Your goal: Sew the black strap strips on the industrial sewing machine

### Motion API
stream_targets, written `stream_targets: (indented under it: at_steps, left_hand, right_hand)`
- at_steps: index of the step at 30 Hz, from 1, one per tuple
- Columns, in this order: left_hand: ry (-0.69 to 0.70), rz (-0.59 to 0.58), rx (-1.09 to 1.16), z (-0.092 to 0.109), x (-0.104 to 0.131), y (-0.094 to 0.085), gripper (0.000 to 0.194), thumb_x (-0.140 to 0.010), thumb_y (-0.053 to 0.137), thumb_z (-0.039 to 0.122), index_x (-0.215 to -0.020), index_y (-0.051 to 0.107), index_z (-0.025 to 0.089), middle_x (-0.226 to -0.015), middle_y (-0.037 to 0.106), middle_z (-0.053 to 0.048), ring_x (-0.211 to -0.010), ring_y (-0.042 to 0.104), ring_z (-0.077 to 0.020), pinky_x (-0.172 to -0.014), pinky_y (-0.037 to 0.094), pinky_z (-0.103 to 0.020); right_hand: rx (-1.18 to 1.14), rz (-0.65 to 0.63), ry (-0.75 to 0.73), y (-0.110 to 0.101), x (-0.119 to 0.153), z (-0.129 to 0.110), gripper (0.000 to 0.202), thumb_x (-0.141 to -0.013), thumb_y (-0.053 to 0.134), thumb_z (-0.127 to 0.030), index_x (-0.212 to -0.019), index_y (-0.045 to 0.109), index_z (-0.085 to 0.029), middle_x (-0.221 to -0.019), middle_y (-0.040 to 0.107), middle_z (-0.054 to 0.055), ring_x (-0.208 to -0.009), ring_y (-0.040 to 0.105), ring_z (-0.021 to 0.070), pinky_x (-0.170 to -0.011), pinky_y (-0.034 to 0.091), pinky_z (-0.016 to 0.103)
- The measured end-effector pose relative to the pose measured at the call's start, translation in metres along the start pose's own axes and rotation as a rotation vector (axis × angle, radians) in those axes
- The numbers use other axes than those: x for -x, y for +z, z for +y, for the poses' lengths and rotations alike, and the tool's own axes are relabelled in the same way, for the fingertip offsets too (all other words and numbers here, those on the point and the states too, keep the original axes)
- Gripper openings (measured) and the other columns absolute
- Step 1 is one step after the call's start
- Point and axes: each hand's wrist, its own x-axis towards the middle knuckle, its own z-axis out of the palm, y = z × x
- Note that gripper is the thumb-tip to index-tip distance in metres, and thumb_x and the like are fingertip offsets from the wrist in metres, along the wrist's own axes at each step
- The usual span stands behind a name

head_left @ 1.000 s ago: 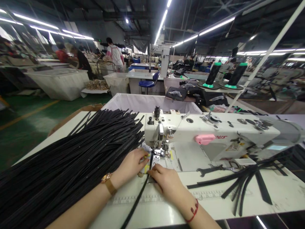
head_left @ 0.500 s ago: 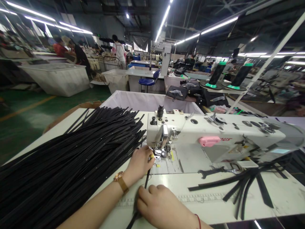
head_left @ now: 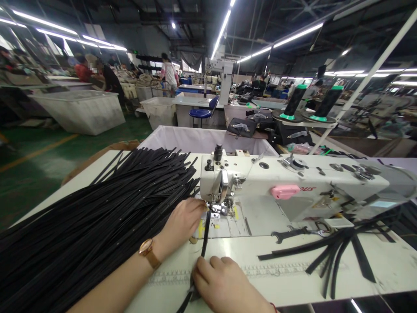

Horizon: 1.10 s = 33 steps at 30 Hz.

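A narrow black strip (head_left: 205,237) runs from the needle area of a white sewing machine (head_left: 254,178) toward the front of the table. My right hand (head_left: 224,282) is closed on the strip near the table's front, and the strip's lower part trails out below it. My left hand (head_left: 184,219), with a watch (head_left: 146,248) on the wrist, is beside the presser foot (head_left: 219,209), its fingers pressed together at the strip's far end. What lies between those fingertips is too small to tell.
A big pile of black strips (head_left: 114,217) covers the table's left. Right of the machine bed lie a wrench (head_left: 288,234) and several cut strips (head_left: 335,256). Behind stand a pale bin (head_left: 182,138), thread cones (head_left: 295,102), a blue stool (head_left: 200,113) and people working.
My left hand has shifted slightly left, its wrist lower, uncovering more of the strip by the presser foot. My right hand has moved a little to the right with the strip.
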Motion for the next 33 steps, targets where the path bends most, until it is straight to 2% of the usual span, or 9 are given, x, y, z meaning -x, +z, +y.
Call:
stream_targets:
  at_steps: [2, 4, 9, 14, 21, 27, 30, 33]
  left_hand:
    - [0.222, -0.090, 0.015, 0.004, 0.002, -0.004, 0.039, -0.089, 0.044, 0.005, -0.122, 0.057, 0.021, -0.126, 0.060, -0.007, -0.115, 0.053, -0.0229, -0.100, 0.043, -0.040]
    - [0.285, -0.154, -0.032, 0.008, 0.004, -0.004, 0.039, -0.089, 0.047, 0.005, -0.124, 0.057, 0.019, -0.130, 0.059, -0.008, -0.118, 0.053, -0.0242, -0.102, 0.043, -0.042]
    - [0.128, -0.151, -0.100, 0.008, 0.017, 0.011, 0.031, -0.095, 0.048, 0.020, -0.125, 0.056, 0.015, -0.136, 0.056, -0.010, -0.123, 0.052, -0.0257, -0.108, 0.041, -0.047]
    - [0.024, -0.131, -0.062, 0.006, 0.030, 0.027, 0.035, -0.096, 0.050, 0.024, -0.130, 0.054, 0.016, -0.143, 0.051, -0.010, -0.132, 0.045, -0.0250, -0.111, 0.038, -0.047]
    - [-0.083, -0.138, -0.067, 0.019, 0.031, 0.028, 0.035, -0.095, 0.049, 0.028, -0.129, 0.056, 0.019, -0.144, 0.050, -0.009, -0.133, 0.043, -0.0266, -0.112, 0.032, -0.050]
    - [-0.078, -0.130, -0.085, 0.019, 0.032, 0.029, 0.036, -0.096, 0.047, 0.030, -0.130, 0.056, 0.022, -0.145, 0.048, -0.007, -0.133, 0.043, -0.0249, -0.113, 0.031, -0.048]
    - [-0.093, -0.144, -0.086, 0.020, 0.030, 0.027, 0.036, -0.096, 0.047, 0.031, -0.129, 0.056, 0.021, -0.146, 0.048, -0.008, -0.134, 0.042, -0.0248, -0.113, 0.030, -0.048]
    - [-0.101, -0.141, -0.070, 0.021, 0.028, 0.025, 0.036, -0.095, 0.050, 0.029, -0.129, 0.056, 0.021, -0.144, 0.049, -0.008, -0.133, 0.043, -0.0256, -0.113, 0.029, -0.050]
  right_hand:
    - [-0.004, 0.024, 0.025, 0.003, 0.003, 0.000, 0.020, -0.080, 0.070, -0.024, -0.090, 0.054, -0.021, -0.086, 0.061, -0.002, -0.060, 0.054, 0.0177, -0.041, 0.027, 0.035]
    - [-0.005, 0.056, 0.059, 0.007, 0.005, -0.001, 0.025, -0.076, 0.074, -0.023, -0.092, 0.055, -0.020, -0.084, 0.063, -0.002, -0.059, 0.056, 0.0175, -0.041, 0.026, 0.036]
    - [0.010, 0.121, 0.131, 0.015, 0.008, -0.008, 0.029, -0.071, 0.076, -0.024, -0.092, 0.056, -0.020, -0.084, 0.067, -0.002, -0.055, 0.057, 0.0180, -0.038, 0.025, 0.036]
    - [-0.002, 0.131, 0.176, 0.018, 0.011, -0.011, 0.022, -0.075, 0.070, -0.020, -0.093, 0.057, -0.020, -0.096, 0.072, 0.001, -0.054, 0.059, 0.0188, -0.037, 0.030, 0.035]
    - [-0.153, 0.191, 0.248, 0.017, 0.030, -0.004, 0.023, -0.089, 0.051, -0.012, -0.109, 0.058, -0.021, -0.120, 0.070, 0.001, -0.069, 0.068, 0.0161, -0.052, 0.051, 0.027]
    - [-0.089, 0.232, 0.248, 0.028, 0.040, -0.017, 0.026, -0.089, 0.042, -0.013, -0.104, 0.062, -0.020, -0.119, 0.071, 0.008, -0.063, 0.069, 0.0171, -0.045, 0.049, 0.026]
    - [-0.058, 0.258, 0.224, 0.031, 0.045, -0.025, 0.022, -0.087, 0.045, -0.014, -0.098, 0.064, -0.021, -0.118, 0.072, 0.006, -0.057, 0.067, 0.0156, -0.041, 0.048, 0.025]
    - [-0.086, 0.205, 0.244, 0.028, 0.053, -0.037, 0.022, -0.085, 0.052, -0.011, -0.097, 0.066, -0.023, -0.116, 0.073, 0.002, -0.055, 0.067, 0.0142, -0.042, 0.051, 0.025]
